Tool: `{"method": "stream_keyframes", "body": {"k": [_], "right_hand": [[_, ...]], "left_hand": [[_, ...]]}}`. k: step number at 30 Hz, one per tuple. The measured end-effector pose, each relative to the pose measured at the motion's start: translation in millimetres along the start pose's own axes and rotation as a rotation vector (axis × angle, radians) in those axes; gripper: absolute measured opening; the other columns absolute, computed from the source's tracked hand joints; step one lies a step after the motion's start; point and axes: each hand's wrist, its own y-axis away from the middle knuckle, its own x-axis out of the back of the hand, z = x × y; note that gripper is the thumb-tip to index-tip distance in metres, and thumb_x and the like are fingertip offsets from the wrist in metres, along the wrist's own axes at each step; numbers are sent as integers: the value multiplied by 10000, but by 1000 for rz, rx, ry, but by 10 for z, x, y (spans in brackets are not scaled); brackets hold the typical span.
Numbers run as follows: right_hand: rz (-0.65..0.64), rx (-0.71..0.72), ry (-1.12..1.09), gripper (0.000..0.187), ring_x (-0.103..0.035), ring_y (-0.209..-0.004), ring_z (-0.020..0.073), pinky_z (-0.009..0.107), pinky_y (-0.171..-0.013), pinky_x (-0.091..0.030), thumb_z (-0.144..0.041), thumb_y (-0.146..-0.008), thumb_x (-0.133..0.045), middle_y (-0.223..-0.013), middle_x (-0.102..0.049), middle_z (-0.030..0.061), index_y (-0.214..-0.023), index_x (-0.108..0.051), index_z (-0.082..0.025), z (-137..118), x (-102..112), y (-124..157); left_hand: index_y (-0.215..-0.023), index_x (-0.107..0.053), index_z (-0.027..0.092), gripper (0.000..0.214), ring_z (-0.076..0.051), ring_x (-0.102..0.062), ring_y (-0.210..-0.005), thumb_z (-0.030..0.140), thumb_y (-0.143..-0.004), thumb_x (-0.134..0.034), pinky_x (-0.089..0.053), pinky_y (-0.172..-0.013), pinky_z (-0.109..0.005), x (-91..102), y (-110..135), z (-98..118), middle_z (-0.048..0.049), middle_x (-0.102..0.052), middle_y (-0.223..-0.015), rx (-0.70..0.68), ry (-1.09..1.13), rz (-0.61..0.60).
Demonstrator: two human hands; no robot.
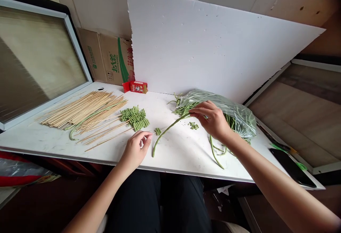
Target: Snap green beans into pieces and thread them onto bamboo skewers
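Note:
Between the pinched fingers of my left hand (137,148) is a thin bamboo skewer, with a few short green bean pieces (157,131) threaded near its tip. My right hand (211,119) grips a long green bean (170,126) by its upper end; the bean curves down to the left, its lower tip beside the threaded pieces. Left of my hands lie finished-looking skewers of bean pieces (135,117), stacked together. A plastic bag (221,106) of long beans lies behind my right hand, some beans hanging out. Small bean scraps (193,125) sit near its wrist.
Bare bamboo skewers (80,110) are spread at the left of the white table (106,153), a long bean across them. A red box (139,87) and a cardboard carton (112,60) stand behind. A black phone (292,167) lies at the right edge. A white board (213,48) leans at the back.

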Motion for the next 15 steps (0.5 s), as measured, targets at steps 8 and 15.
{"method": "stream_keyframes", "body": {"k": [8,15], "right_hand": [[-91,198,37,258,-608,-918,267,429,-764,-499,-191,-1048,-614,-1016,-772,83,-1183,-808,-295,-589,-397,123],[-72,122,-2,333,-646,-954,264,421,-804,-516,-155,-1065,-546,-1081,-765,92,-1329,-701,-286,-906,-731,366]], "left_hand": [[-1608,-404,301,684,-314,-585,-1370,403,-998,-696,-517,-1109,-461,8,60,401,-149,-533,-1557,-161,43,53],[-1216,-685,241,223,-288,-671,-1170,321,-1078,-529,-518,-1043,-449,-155,-70,480,-114,-742,-1169,-227,2,81]]}}
